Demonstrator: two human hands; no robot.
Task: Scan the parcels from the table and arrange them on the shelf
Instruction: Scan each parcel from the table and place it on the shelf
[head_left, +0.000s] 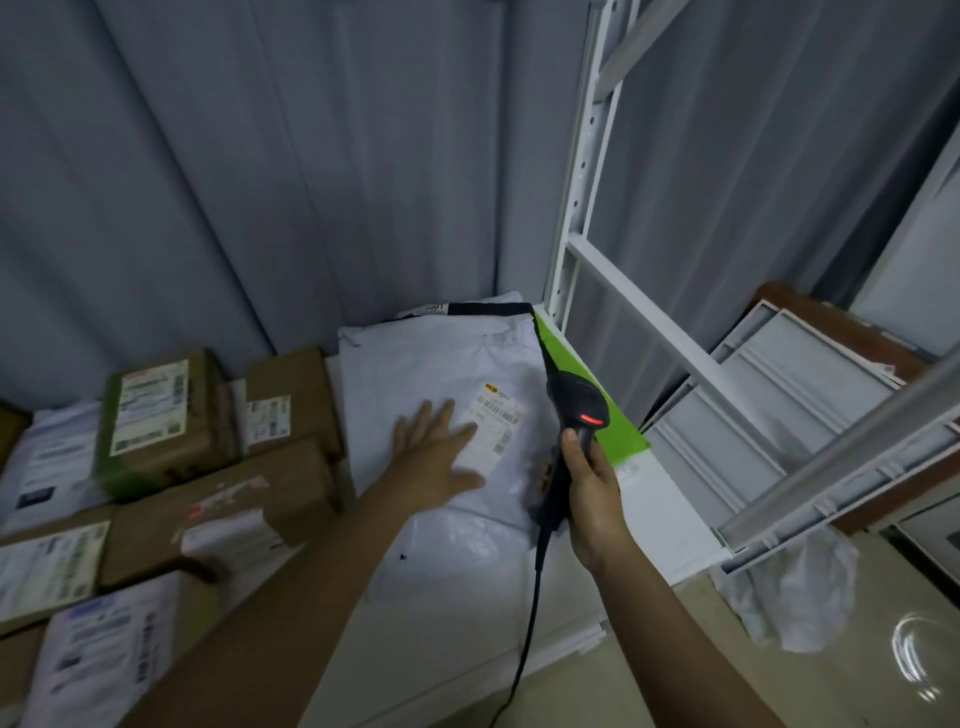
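Left grip (435, 451) wide, flat on white mailer bag (447, 374) beside label (496, 421), right grip (589, 475) wrapped round barcode scanner (579, 410).

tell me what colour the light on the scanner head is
Red, glowing on the black scanner held in the right hand; head view.

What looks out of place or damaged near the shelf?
A crumpled white plastic bag hangs or lies beneath the white shelf frame at the lower right, apart from the parcels. The brown box under the left forearm has torn, peeling label tape. Otherwise nothing stands out.
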